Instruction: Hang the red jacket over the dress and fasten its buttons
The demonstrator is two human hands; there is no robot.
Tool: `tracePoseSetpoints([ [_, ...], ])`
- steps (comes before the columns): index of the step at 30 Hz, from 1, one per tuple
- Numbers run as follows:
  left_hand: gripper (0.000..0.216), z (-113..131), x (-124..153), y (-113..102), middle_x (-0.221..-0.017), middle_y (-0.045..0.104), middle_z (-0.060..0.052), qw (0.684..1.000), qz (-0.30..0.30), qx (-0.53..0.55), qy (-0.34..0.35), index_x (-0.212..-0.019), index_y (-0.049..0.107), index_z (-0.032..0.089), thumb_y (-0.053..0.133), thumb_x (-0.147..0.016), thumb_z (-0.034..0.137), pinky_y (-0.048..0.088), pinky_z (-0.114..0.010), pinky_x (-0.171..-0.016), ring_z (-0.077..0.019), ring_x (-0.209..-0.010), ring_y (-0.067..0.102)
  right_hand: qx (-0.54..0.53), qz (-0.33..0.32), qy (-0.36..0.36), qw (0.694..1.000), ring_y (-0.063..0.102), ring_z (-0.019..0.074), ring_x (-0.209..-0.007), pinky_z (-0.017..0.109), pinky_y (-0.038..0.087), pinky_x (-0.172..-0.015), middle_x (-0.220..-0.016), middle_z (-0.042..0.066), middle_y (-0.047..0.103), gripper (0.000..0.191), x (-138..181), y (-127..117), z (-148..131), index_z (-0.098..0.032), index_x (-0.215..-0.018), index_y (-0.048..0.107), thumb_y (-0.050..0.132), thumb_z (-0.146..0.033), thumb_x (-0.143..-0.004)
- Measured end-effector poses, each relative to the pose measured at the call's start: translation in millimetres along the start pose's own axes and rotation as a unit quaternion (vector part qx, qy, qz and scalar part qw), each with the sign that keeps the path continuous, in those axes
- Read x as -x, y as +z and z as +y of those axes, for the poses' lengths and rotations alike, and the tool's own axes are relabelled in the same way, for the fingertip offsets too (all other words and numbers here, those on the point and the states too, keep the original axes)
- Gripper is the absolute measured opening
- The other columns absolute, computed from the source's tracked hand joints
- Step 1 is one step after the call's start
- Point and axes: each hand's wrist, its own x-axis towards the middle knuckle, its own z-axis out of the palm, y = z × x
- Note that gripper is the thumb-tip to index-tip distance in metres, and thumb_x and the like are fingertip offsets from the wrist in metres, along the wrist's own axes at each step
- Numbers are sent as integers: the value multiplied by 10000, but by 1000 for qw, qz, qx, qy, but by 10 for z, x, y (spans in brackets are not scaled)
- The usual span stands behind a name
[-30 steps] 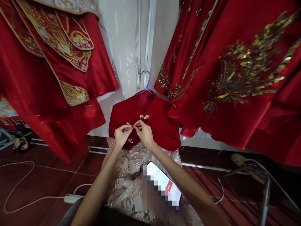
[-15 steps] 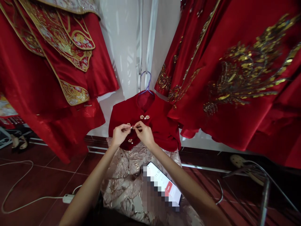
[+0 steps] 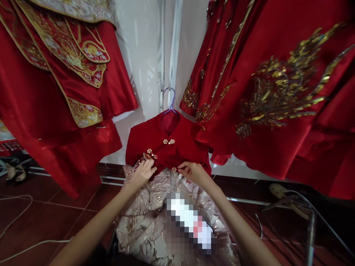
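Observation:
A red jacket (image 3: 185, 144) hangs on a purple wire hanger (image 3: 171, 103), with beaded flower clasps (image 3: 169, 142) at its upper front. My left hand (image 3: 145, 170) lies on the jacket's front with bent fingers, gripping the cloth just below a beaded ornament (image 3: 149, 154) with dangling strands. On the other side, my right hand (image 3: 195, 173) pinches the jacket's lower front between thumb and finger, right beside another flower clasp (image 3: 173, 170). My fingers partly hide the cloth they hold. Below spreads a pale, shiny patterned garment (image 3: 138, 218).
A lit phone (image 3: 188, 221), blurred over, lies on the pale garment. Red gowns with gold embroidery hang at left (image 3: 83, 92) and right (image 3: 277, 92). White cable (image 3: 50, 242) crosses the tiled floor, shoes (image 3: 16, 173) stand far left, and a metal leg (image 3: 310, 236) is at right.
My hands were together at the middle clasp and have moved apart. The left went down onto the cloth below the ornament, the right down and right to a lower clasp. The view shifted slightly.

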Motion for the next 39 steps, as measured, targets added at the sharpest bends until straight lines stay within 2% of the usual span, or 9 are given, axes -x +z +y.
tracePoseSetpoints([
  [4, 212, -56, 39, 56, -921, 525, -83, 999, 30, 23, -13, -999, 581, 181, 414, -877, 139, 408, -328, -757, -197, -862, 497, 70, 27, 3, 997, 652, 173, -660, 232, 422, -581, -651, 2, 673, 315, -63, 197, 53, -216, -1050, 606, 609, -329, -757],
  [9, 181, -51, 135, 44, -886, 539, -55, 991, 64, 102, -62, -961, 581, 201, 418, -883, 189, 426, -300, -750, -163, -813, 528, 73, 86, 12, 994, 612, 143, -608, 214, 386, -552, -661, 3, 627, 227, -68, 441, 37, -204, -899, 601, 611, -382, -759],
  [15, 75, -35, 108, -71, -812, 577, -29, 975, 79, 174, -116, -823, 559, 202, 498, -794, 169, 431, -290, -749, -159, -770, 554, 91, 141, 11, 986, 611, 141, -623, 219, 367, -509, -778, 22, 655, 138, -35, 362, -73, -229, -796, 599, 604, -363, -767],
  [20, 77, 33, 80, -93, -731, 609, 4, 939, 73, 263, -208, -781, 556, 225, 549, -733, 165, 435, -257, -669, -141, -668, 573, -157, 23, 58, 986, 638, 151, -602, 226, 457, -503, -677, 31, 681, 182, -49, 303, -115, -195, -711, 607, 646, -373, -720],
  [23, 75, 102, 47, -112, -708, 630, 15, 912, 45, 338, -228, -757, 553, 225, 578, -703, 179, 445, -237, -608, -140, -640, 592, -364, -115, 63, 922, 655, 147, -637, 259, 530, -572, -772, 53, 703, 270, -22, 358, -256, -162, -796, 630, 676, -401, -681],
  [25, 100, 134, 22, -122, -668, 629, 17, 898, 36, 366, -243, -741, 550, 211, 606, -666, 174, 445, -231, -565, -137, -588, 585, -447, -144, 45, 882, 666, 150, -712, 297, 552, -679, -832, 58, 704, 343, -31, 434, -368, -152, -886, 630, 711, -384, -647],
  [27, 105, 143, -1, -111, -647, 628, 15, 878, 53, 399, -260, -733, 551, 198, 615, -653, 177, 455, -228, -555, -131, -564, 582, -467, -85, 15, 880, 667, 156, -751, 314, 549, -735, -835, 57, 699, 384, -80, 532, -445, -151, -938, 620, 727, -360, -634],
  [31, 47, 95, -27, -17, -669, 645, 6, 811, 101, 505, -277, -705, 559, 182, 592, -676, 197, 499, -221, -597, -126, -627, 617, -377, 71, -44, 922, 666, 162, -766, 305, 545, -736, -870, 67, 697, 291, -209, 727, -442, -160, -934, 630, 646, -364, -727],
  [39, 135, 64, -7, 102, -746, 684, -46, 757, 77, 597, -255, -756, 632, 160, 652, -686, 273, 541, -260, -670, -152, -705, 652, -272, 136, -76, 950, 657, 148, -819, 269, 546, -743, -963, 49, 675, 217, -165, 790, -399, -203, -951, 650, 533, -332, -823],
])
